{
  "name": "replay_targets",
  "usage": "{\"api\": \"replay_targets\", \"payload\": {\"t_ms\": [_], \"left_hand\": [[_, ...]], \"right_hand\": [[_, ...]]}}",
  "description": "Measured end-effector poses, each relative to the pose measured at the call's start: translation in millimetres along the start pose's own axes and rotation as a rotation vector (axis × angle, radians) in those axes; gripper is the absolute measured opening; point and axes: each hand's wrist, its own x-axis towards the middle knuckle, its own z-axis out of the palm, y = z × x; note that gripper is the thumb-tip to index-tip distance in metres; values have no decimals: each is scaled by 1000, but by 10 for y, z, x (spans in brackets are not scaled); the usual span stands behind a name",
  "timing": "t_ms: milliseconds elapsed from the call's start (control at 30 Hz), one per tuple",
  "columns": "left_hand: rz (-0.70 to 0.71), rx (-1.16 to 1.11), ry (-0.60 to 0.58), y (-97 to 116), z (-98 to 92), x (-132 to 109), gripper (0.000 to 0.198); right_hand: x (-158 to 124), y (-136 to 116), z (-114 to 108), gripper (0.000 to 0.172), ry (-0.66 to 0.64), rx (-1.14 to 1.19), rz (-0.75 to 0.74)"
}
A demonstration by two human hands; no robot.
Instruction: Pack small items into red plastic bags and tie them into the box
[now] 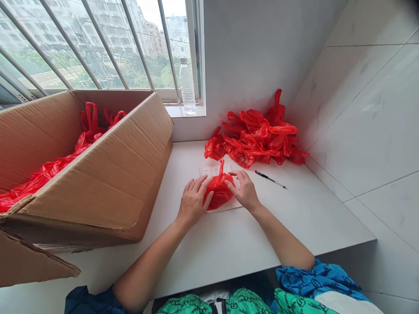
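A cardboard box (98, 174) stands left of the left hand (193, 199) and right hand (245, 190), a heap of red bags (258, 137) lies beyond them, both, apart with fingers spread, touch the red bundle (220, 197) between them, and a pen (270, 179) lies rightward.

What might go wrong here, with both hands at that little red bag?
The red bag looks thin, so pressure from the left hand or right hand might tear it. The paper partly beneath it may shift or crease if the bag is dragged. The pen lies near the right hand, so a sideways sweep might knock it.
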Motion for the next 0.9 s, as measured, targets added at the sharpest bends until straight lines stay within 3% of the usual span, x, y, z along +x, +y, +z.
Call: {"api": "replay_targets", "payload": {"t_ms": [133,267,900], "left_hand": [[32,44,-184,-25,271,-52,59],[-8,44,-206,-145,430,-69,70],[-8,35,-175,-166,449,-78,69]], "right_hand": [[-89,-69,375,62,-136,-225,-137],[-121,7,585,65,-212,-383,-102],[-125,18,591,65,-214,-447,-106]]}}
